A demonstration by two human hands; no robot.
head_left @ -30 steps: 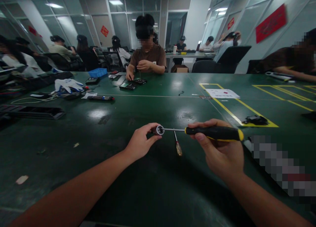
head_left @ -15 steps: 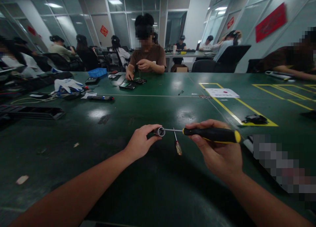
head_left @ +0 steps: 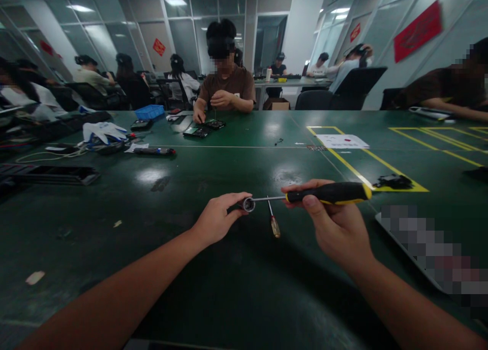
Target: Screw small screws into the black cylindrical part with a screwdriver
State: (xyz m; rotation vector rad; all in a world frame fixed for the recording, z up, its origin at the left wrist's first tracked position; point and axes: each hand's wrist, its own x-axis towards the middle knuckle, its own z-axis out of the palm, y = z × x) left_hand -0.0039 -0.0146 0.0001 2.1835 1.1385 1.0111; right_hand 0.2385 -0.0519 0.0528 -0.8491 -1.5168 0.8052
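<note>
Between the thumb and fingers of my left hand (head_left: pixel 216 219) is a small dark cylindrical part (head_left: pixel 249 204) with a silvery round rim, its open end turned towards me. My right hand (head_left: pixel 341 228) grips a black and yellow screwdriver (head_left: pixel 331 193), held almost level. The thin shaft points left and its tip meets the rim or opening of the part; how deep it reaches I cannot tell. Behind the shaft, a second screwdriver (head_left: pixel 275 227) with a clear amber handle lies on the green table (head_left: pixel 236 299).
A blurred-out flat panel (head_left: pixel 404 261) lies at the right, near my right forearm. A small black part (head_left: pixel 394 182) sits by yellow tape. White gloves (head_left: pixel 103 132), a pen-like tool (head_left: pixel 154 151) and a blue basket (head_left: pixel 150 112) are at far left. Opposite, a co-worker (head_left: pixel 227 88) handles small parts.
My right hand has shifted its grip on the screwdriver, the thumb now lying across the handle's near side. The handle end has risen slightly. The left hand has hardly moved.
</note>
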